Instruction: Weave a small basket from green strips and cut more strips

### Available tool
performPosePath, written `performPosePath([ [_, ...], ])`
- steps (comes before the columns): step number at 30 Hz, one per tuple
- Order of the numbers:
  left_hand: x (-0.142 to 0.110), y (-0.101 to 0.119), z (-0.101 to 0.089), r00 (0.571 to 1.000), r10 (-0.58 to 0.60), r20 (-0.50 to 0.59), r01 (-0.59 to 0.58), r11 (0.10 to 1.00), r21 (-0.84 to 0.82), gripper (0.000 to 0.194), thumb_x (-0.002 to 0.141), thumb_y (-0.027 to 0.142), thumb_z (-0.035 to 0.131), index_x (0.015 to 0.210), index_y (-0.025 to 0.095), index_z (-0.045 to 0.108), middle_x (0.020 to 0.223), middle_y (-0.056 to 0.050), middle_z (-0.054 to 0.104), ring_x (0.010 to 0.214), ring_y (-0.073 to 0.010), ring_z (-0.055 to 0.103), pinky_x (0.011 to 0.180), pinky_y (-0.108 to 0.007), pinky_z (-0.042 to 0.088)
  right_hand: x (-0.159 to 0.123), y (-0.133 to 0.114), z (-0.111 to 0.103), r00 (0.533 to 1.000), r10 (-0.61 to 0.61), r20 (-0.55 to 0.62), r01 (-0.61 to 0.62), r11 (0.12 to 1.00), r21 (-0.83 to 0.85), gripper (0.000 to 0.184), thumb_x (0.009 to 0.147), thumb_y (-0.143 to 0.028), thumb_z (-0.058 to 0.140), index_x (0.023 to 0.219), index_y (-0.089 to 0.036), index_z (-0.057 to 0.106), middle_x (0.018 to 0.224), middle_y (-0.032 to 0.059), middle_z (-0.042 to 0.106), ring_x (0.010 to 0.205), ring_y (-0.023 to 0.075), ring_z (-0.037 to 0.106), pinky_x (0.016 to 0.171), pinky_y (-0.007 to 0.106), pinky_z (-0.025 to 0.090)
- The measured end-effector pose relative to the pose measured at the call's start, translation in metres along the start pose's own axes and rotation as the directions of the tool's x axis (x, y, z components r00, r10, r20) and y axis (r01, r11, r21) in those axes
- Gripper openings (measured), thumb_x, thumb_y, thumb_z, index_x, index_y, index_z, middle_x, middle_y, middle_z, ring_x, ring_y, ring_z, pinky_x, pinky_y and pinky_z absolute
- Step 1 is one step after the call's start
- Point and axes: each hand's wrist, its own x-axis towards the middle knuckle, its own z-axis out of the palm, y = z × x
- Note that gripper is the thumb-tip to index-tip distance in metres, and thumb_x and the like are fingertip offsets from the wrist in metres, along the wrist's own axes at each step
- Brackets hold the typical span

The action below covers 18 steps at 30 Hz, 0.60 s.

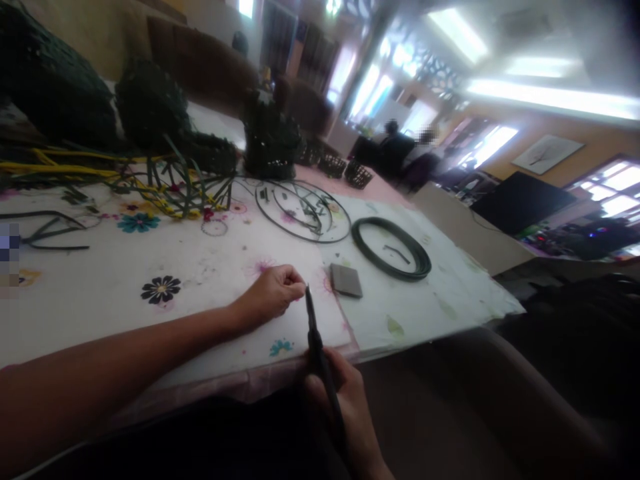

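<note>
My left hand (273, 293) is closed in a pinch just above the flowered tablecloth (215, 347). What its fingertips hold, if anything, is too small to make out. Wrapped in my right hand (350, 393), at the front edge of the table, is a dark, long-handled plier-like tool (315, 340). Its narrow tip points up and reaches the fingertips of my left hand; whether the jaws are apart I cannot tell. Just to the right of my left hand lies a small grey square block (345, 280). Behind the block rests a coil of dark green strip or wire (391, 248).
A thinner loose coil (303, 211) surrounds short scraps. Tangled green and yellow strips (175, 180) cover the table's left rear. Dark woven baskets (270, 137) and small openwork ones (359, 173) stand behind. A desk with a monitor (523, 203) is at right; people sit far back.
</note>
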Motion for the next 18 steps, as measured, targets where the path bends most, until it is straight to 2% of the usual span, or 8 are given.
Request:
performPosePath([
  [6,0.0015,-0.0041,0.0001,1.0,-0.012,-0.007,0.012,1.0,-0.016,0.012,0.081,0.016,0.056,0.071,0.018,0.05,0.044,0.01,0.036,0.033,-0.0041,0.029,0.035,-0.017,0.022,-0.0004,0.0046,0.0004,0.998,-0.054,0.011,0.054,0.998,-0.033,0.036,0.075,-0.048,0.072,0.085,-0.014,0.069,0.065,-0.001,0.056,0.059,0.0131,0.047,0.056,0.022,0.043],
  [18,-0.001,-0.0077,0.006,1.0,-0.028,0.006,0.029,0.998,-0.053,0.013,0.079,0.016,0.059,0.07,0.019,0.049,0.042,0.01,0.036,0.031,-0.003,0.027,0.035,-0.018,0.02,0.0044,-0.0042,-0.0006,1.0,-0.024,0.02,0.023,0.999,0.028,0.036,0.072,-0.044,0.076,0.092,-0.016,0.067,0.069,-0.0001,0.061,0.061,0.0141,0.053,0.057,0.022,0.046],
])
